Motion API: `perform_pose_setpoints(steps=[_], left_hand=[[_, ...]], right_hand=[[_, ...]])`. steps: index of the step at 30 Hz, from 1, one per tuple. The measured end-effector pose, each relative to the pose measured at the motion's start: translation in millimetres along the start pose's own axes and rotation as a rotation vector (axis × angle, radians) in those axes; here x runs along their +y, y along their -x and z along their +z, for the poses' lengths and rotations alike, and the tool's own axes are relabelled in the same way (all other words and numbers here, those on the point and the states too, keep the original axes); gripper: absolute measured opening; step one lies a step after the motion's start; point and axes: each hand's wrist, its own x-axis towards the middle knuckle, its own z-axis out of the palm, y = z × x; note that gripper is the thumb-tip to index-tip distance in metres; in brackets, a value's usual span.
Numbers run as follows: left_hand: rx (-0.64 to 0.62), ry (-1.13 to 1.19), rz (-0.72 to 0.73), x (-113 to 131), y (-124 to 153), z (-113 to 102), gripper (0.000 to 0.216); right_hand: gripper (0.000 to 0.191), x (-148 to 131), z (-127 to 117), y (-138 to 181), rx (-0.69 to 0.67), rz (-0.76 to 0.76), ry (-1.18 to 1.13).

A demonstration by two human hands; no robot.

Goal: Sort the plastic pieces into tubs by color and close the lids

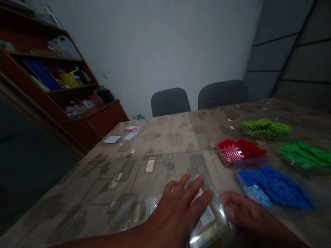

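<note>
At the table's near edge, a clear plastic container (209, 237) is lying under the left hand (178, 203), its visible right edge slanting from far left to near right (the hand is hiding too much to tell its long axis). The left fingers are spreading loosely over the lid; the right hand (243, 210) is curling at that edge, its grip unclear. Right of it, 4 clear tubs (225, 159) are standing on the patterned tablecloth (165, 141). Beyond, 2 grey chairs (170, 102) are facing the table before a pale wall (160, 44).
</note>
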Motion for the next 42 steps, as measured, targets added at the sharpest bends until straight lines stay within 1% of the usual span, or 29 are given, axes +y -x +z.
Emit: perform_pose_setpoints(steps=[3, 6, 9, 12, 16, 20, 23, 26, 30, 32, 35, 39, 42], left_hand=[[0.024, 0.041, 0.006, -5.2, 0.4, 6.1, 0.086], [0.054, 0.066, 0.013, -12.9, 1.5, 13.8, 0.092], [0.113, 0.105, 0.038, -21.0, 3.4, 20.8, 0.099], [0.150, 0.140, 0.060, -24.8, 6.5, 25.0, 0.106], [0.205, 0.160, 0.079, -23.9, 10.9, 26.6, 0.110], [0.266, 0.167, 0.110, -22.5, 12.1, 24.2, 0.120], [0.269, 0.170, 0.096, -19.7, 11.7, 18.4, 0.123], [0.262, 0.187, 0.061, -15.1, 11.3, 11.2, 0.119], [0.229, 0.256, -0.003, -8.5, 11.2, 1.2, 0.115], [0.194, 0.294, -0.062, -5.0, 11.1, -3.9, 0.114], [0.162, 0.343, -0.115, -0.4, 11.0, -10.8, 0.116], [0.153, 0.363, -0.114, 2.6, 11.4, -16.7, 0.116], [0.149, 0.347, -0.091, -0.2, 13.4, -17.2, 0.113]], right_hand=[[0.038, -4.7, 6.0, 1.2, -0.040, 0.016, -0.062], [0.033, -6.3, 10.0, -1.4, -0.045, 0.003, -0.105], [0.033, -7.3, 12.4, -6.6, -0.007, -0.009, -0.060], [0.032, -11.2, 16.7, -11.6, 0.037, -0.061, 0.009], [0.031, -18.2, 23.8, -14.8, 0.048, -0.086, -0.043], [0.037, -22.8, 26.4, -14.9, 0.058, -0.073, -0.088], [0.040, -24.5, 26.2, -13.4, 0.045, -0.057, -0.138], [0.046, -25.8, 26.9, -12.2, 0.036, -0.036, -0.172], [0.069, -27.9, 30.4, -12.6, 0.023, -0.020, -0.208], [0.074, -29.7, 31.6, -12.6, 0.021, -0.016, -0.211], [0.067, -32.8, 30.5, -11.2, 0.018, -0.013, -0.153], [0.049, -33.9, 26.0, -10.1, 0.004, -0.019, -0.108], [0.044, -32.1, 24.2, -11.6, -0.020, -0.012, -0.132]])
